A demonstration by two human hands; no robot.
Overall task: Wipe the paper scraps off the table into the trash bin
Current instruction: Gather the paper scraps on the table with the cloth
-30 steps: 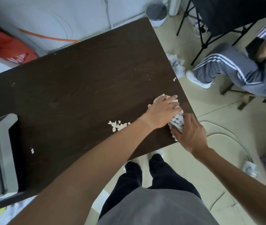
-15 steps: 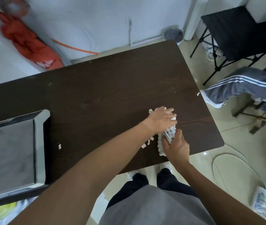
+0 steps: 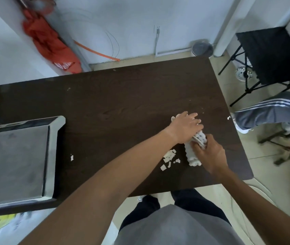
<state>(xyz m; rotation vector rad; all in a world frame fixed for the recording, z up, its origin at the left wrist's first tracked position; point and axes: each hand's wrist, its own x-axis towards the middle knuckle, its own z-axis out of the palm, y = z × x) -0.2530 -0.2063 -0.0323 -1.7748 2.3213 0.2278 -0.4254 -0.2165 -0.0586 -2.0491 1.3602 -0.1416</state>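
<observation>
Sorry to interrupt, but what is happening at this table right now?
A person is cleaning a dark table. Both the left hand and the right hand press on a white cloth near the right end. A cluster of paper scraps lies beside it, not yet cleared. A grey bin stands by the wall.

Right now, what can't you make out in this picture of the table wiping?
- White cloth, head view: its middle is hidden under the left hand and right hand.
- Paper scraps: any beneath the cloth or hands are hidden.
- Trash bin: its base is cut off by the table edge; contents too blurred.
- Grey tray: cropped by the left edge.
</observation>
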